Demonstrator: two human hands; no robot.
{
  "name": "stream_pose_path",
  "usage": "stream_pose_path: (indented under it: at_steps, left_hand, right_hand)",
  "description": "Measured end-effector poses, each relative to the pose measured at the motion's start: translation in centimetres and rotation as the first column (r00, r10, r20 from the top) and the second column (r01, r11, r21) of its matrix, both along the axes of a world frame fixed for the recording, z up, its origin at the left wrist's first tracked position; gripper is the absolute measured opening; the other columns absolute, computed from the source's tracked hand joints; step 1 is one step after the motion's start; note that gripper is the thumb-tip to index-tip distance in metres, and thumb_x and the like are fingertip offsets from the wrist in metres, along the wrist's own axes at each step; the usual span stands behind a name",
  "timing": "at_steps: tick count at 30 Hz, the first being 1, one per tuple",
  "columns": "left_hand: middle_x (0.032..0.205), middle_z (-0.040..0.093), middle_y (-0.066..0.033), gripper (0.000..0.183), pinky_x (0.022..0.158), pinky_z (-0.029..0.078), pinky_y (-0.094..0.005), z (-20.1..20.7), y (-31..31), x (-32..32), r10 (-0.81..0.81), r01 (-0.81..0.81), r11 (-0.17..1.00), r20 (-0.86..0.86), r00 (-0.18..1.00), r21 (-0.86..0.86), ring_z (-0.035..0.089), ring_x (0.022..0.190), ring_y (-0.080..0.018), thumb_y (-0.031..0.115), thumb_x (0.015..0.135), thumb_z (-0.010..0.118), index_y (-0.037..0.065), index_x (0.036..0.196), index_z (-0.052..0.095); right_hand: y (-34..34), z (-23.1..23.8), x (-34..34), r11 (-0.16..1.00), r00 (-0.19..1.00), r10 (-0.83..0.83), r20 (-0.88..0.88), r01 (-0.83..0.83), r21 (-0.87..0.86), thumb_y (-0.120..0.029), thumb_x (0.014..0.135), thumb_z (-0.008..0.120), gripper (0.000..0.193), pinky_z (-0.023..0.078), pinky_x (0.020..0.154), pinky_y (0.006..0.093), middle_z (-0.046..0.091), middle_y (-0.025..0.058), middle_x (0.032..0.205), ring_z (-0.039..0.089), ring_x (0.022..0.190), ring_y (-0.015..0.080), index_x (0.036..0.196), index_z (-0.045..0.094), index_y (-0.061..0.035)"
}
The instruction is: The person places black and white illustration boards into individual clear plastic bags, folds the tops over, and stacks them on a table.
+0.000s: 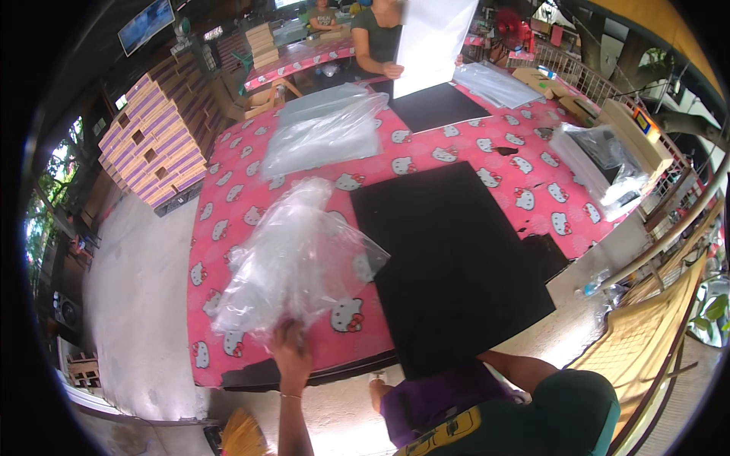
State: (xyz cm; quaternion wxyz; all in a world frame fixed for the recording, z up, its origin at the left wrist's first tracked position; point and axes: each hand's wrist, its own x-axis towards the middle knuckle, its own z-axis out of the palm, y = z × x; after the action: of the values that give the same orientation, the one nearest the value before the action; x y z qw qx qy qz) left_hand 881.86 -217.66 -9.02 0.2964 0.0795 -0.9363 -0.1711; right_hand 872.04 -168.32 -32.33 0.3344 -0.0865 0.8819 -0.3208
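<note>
My left hand (291, 353) is closed on the near edge of a crumpled clear plastic bag (285, 254), which spreads over the pink tablecloth at the left. To its right lies a large flat black board (456, 266), tilted and reaching past the table's near edge toward my body. My right forearm (521, 368) runs to the board's near edge; the hand is hidden under or behind it, so I cannot see its fingers. Another black piece (544, 258) shows beneath the board's right side.
The pink patterned table (426, 152) carries a pile of clear plastic bags (323, 133). Across it, a person (378, 38) holds up a white sheet (432, 42) above another black board (437, 106). Stacked cartons (156, 144) stand left; a plastic-wrapped pack (601, 163) lies right.
</note>
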Motion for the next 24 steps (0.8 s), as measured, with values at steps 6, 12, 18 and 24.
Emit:
stream_pose_path:
  at_steps: [6, 12, 18, 24]
  left_hand:
    - [0.089, 0.060, -0.0232, 0.012, 0.072, 0.044, -0.0476, 6.9, 2.3, -6.9, 0.160, -0.160, 0.986, 0.003, 0.987, 0.040, 0.056, 0.082, -0.0420, 0.012, 0.085, 0.055, 0.000, 0.087, 0.058]
    - [0.074, 0.060, -0.0238, 0.014, 0.061, 0.045, -0.0498, 17.5, 6.9, -8.9, 0.157, -0.159, 0.986, -0.043, 0.987, -0.050, 0.058, 0.072, -0.0441, 0.016, 0.087, 0.053, 0.003, 0.087, 0.058]
    - [0.087, 0.062, -0.0215, 0.015, 0.066, 0.048, -0.0443, 18.5, 15.0, -7.3, -0.228, 0.218, 0.971, -0.111, 0.967, -0.095, 0.060, 0.077, -0.0402, 0.009, 0.084, 0.055, 0.001, 0.095, 0.061]
    - [0.093, 0.064, -0.0196, 0.021, 0.072, 0.049, -0.0420, 11.4, 16.0, -5.0, -0.216, 0.219, 0.976, 0.091, 0.972, -0.014, 0.061, 0.084, -0.0377, 0.010, 0.080, 0.061, 0.000, 0.098, 0.061]
  right_hand:
    - [-8.1, 11.0, 3.0, 0.663, 0.562, 0.701, -0.439, -0.741, 0.109, -0.040, 0.089, 0.050, 0.042, 0.037, 0.099, 0.0437, 0.057, 0.0134, 0.116, 0.052, 0.112, 0.0270, 0.122, 0.053, -0.0128]
    - [-12.9, 27.8, 2.7, 0.245, 0.580, 0.780, -0.233, -0.627, -0.740, -0.033, 0.091, 0.051, 0.048, 0.031, 0.104, 0.0420, 0.048, 0.0154, 0.131, 0.046, 0.120, 0.0294, 0.133, 0.045, -0.0087]
    - [-11.4, 28.9, -4.0, 0.909, 0.368, 0.145, -0.918, -0.416, -0.024, -0.041, 0.088, 0.052, 0.059, 0.025, 0.104, 0.0538, 0.036, 0.0181, 0.140, 0.031, 0.131, 0.0349, 0.137, 0.037, -0.0125]
    - [-11.9, 25.8, -3.1, 0.914, 0.540, 0.249, -0.804, -0.406, 0.010, -0.043, 0.087, 0.055, 0.069, 0.018, 0.107, 0.0568, 0.020, 0.0169, 0.149, 0.019, 0.137, 0.0371, 0.143, 0.027, -0.0137]
